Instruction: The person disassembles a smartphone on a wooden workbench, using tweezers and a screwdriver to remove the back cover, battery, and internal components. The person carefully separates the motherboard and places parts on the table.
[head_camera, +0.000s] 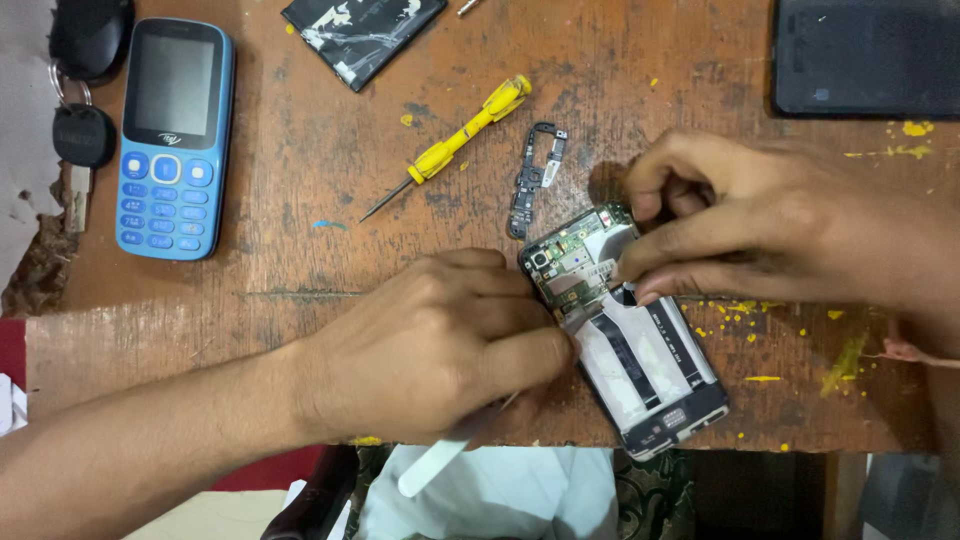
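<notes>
Scratched wooden counter (300, 260) carries the opened phone (625, 330); my left hand (440, 345) fingers close on a white tool (432, 468), right hand (745, 225) fingers pinch its board, which I think could crack if pried hard.

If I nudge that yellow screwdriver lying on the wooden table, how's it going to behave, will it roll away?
The yellow screwdriver looks slim and plastic-handled, so probably light and stiff. Its roundish handle would likely roll if pushed sideways, though the rough, scarred wooden table may stop it soon. The thin metal tip seems sharp, so lifting it by the handle looks safer.
</notes>
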